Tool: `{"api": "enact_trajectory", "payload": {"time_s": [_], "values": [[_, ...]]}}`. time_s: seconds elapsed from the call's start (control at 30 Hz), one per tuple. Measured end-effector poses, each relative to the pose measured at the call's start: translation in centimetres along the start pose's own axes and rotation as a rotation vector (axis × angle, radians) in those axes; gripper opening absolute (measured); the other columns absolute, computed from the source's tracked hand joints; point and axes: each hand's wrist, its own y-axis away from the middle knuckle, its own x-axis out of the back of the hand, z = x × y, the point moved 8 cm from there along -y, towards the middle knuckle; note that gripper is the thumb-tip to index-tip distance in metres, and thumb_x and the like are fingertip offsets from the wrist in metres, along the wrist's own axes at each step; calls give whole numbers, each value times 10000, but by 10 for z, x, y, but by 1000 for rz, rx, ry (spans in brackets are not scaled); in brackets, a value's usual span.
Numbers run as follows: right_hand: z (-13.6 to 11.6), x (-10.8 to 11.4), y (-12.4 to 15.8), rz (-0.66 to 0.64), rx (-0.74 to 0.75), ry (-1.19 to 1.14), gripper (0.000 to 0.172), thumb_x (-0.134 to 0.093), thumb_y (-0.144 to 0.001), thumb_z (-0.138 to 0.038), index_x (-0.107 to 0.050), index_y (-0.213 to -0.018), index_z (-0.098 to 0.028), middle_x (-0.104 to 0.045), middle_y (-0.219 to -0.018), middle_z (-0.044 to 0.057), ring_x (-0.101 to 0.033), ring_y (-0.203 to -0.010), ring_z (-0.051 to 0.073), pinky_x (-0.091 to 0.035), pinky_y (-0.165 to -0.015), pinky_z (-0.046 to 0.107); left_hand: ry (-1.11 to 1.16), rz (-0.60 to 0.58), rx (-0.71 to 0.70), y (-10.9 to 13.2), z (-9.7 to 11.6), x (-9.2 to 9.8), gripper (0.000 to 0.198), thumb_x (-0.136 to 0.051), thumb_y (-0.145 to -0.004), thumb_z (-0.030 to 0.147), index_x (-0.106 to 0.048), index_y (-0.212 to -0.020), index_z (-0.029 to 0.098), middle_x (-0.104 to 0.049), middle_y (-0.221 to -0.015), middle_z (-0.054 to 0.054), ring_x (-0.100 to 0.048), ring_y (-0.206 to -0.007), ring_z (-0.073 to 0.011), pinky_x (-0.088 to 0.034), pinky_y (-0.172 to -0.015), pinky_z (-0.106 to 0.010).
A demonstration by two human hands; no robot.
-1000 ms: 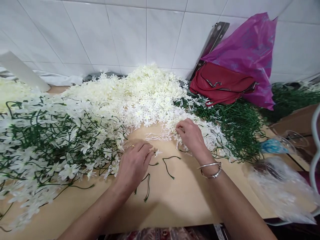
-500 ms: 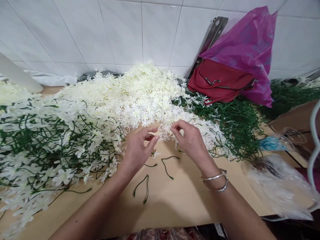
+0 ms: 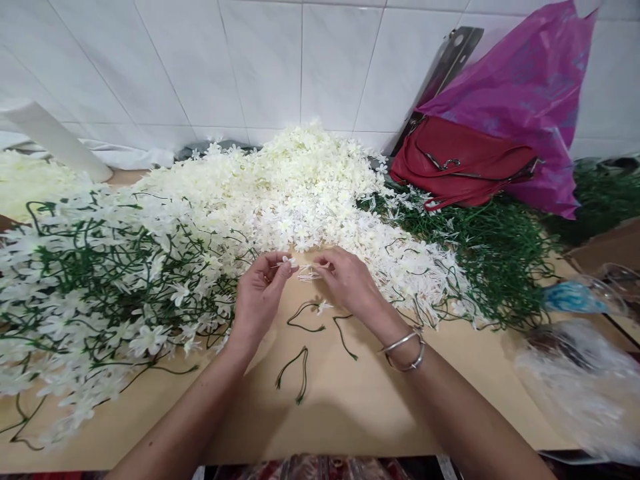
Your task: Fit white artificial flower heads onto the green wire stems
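Between the thumb and forefinger of my left hand [image 3: 260,287] is a small white artificial flower [image 3: 289,262]. My right hand [image 3: 347,277] is closed in a pinch just to the right, its fingertips turned toward the flower. Thin white strands [image 3: 307,273] show at those fingertips; whether they are held or lie on the table I cannot tell. Behind both hands spreads a big heap of loose white blossoms [image 3: 300,187]. Green stems [image 3: 303,377] lie on the table [image 3: 350,420] below my hands, with a loose white piece [image 3: 324,307] near them.
White flowers on green stems [image 3: 125,267] pile up on the left. At the right are green stems in a heap [image 3: 505,267], a red handbag [image 3: 460,163], a purple plastic bag [image 3: 525,93] and a clear plastic bag [image 3: 580,387]. A tiled wall [image 3: 330,67] stands behind.
A white flower now shows in my left fingers. My right hand has come lower and nearer to the left one. The whole view has shifted slightly.
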Motion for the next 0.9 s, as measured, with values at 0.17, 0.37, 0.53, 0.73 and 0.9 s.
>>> {"api": "enact_trajectory", "payload": {"time_s": [0.17,0.37,0.53,0.73,0.9], "values": [[-7,-22,-14,-58,-4,200,105,-643,-940,-116,-691,-880,-187,-687,-989,100,-626,-906,247,-454,-798,369,3,38,5,4,-2,0,292,-813,-831,402,-702,-976,175,-747,-851,-16,-719,-835,-157,-561,-767,-253],[15,-1,-5,38,-66,-32,162,-640,-901,-88,-619,-792,-206,-673,-809,22,-595,-747,186,-428,-707,322,19,32,-40,6,1,-2,264,-795,-832,403,-719,-950,179,-736,-853,-10,-710,-807,-145,-566,-781,-260],[49,39,12,229,-113,-260,69,-680,-860,-149,-688,-874,-216,-703,-831,9,-636,-775,187,-475,-752,332,35,-43,10,6,1,-17,297,-827,-806,408,-710,-950,177,-731,-828,3,-709,-762,-135,-579,-758,-251],[60,55,28,265,-187,-451,46,-710,-862,-252,-737,-845,-219,-731,-805,20,-651,-764,193,-490,-748,345,27,-107,46,4,0,-34,277,-770,-862,450,-753,-888,175,-735,-789,0,-728,-740,-134,-584,-720,-230],[48,43,37,265,-212,-600,82,-735,-873,-301,-756,-887,-223,-763,-851,32,-679,-805,203,-517,-773,354,76,-115,82,3,-7,-42,335,-813,-802,488,-776,-878,164,-757,-817,-15,-751,-750,-160,-618,-735,-262]]}}
